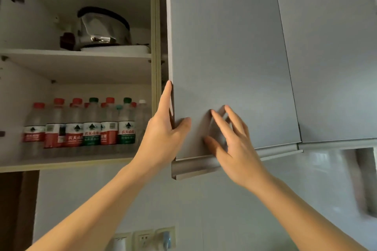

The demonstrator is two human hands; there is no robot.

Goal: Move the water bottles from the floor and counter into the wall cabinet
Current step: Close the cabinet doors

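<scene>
Gripping the free left edge of the grey flat-panel cabinet door [228, 57], the left hand [163, 128] pinches it between thumb and fingers. The right hand [232, 144], fingers spread, lies against the door's lower left corner. The clear plastic water bottles [81, 126] stand upright along the lower shelf's front edge, left of both hands, nearer the left.

The scene was dimly and evenly lit, with soft shadows cast inside the cabinet [81, 67]. Motion blur was noted on the right hand [234, 142]. Straight edges were bowed towards the frame borders.

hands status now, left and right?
Left hand: grips the edge of the cabinet door, thumb in front, fingers along the edge.
Right hand: open, fingers spread at the door face, holding nothing.
</scene>
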